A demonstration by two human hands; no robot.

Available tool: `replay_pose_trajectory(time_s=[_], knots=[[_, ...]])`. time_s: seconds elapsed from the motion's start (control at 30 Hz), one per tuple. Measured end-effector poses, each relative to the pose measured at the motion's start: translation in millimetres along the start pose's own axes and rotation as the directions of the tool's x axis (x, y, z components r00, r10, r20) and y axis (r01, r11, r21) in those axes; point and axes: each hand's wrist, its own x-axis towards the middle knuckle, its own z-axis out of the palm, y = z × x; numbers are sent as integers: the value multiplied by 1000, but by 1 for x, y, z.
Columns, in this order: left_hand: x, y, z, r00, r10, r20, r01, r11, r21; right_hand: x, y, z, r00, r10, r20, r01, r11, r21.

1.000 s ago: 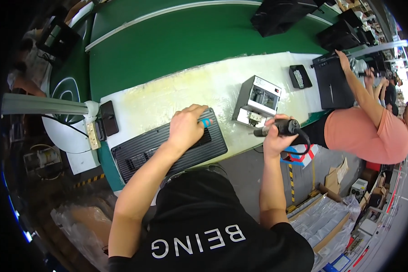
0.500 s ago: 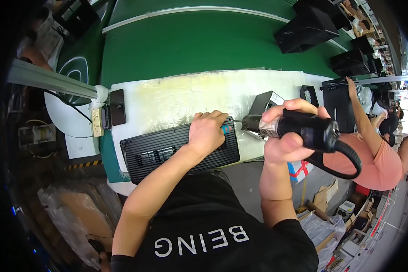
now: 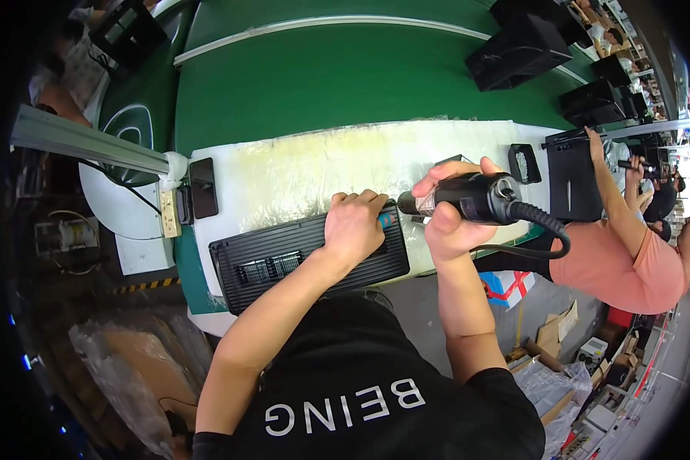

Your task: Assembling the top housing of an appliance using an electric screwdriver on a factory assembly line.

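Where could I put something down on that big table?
Bare: the white sheet between the phone and corded driver, beyond the ribbed panel.
Crowded: the panel's right end, where the left hand, right hand and driver gather.

Looks like a factory workshop laid out for assembly. Can be told from a long green bench (image 3: 322,84) with a metal rail (image 3: 345,18), a corded power driver (image 3: 468,198), a small black tray (image 3: 513,165) of small pieces, and black box-shaped housings (image 3: 517,54) farther along. Holds also a co-worker in a salmon top (image 3: 613,264), more people (image 3: 658,205) beyond, striped yellow-and-black floor tape (image 3: 147,284), and cardboard (image 3: 142,353) among clear plastic wrapping.
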Motion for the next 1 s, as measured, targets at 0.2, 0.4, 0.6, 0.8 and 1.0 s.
replay_pose_trajectory(time_s=[0.2, 0.4, 0.6, 0.8, 1.0], knots=[[1, 2, 1, 999, 2, 39, -2, 1000, 19, 4, 3, -6, 997, 22, 76, -24, 999, 28], [-2, 2, 1, 998, -43, 53, 42, 999, 20, 1, -52, -44, 944, -267, -196, 196, 927, -321], [7, 13, 7, 996, -57, 71, 56, 998, 16, -71, -4, -130, 917, -216, -337, 19, 865, -502], [-13, -9, -27, 996, 80, -39, -73, 986, 148, -97, 34, -161, 957, -143, -254, 1, 872, -490], [-57, -48, -71, 971, -238, 22, 231, 959, 167, -92, -9, -127, 970, -43, -241, -76, 882, -465]])
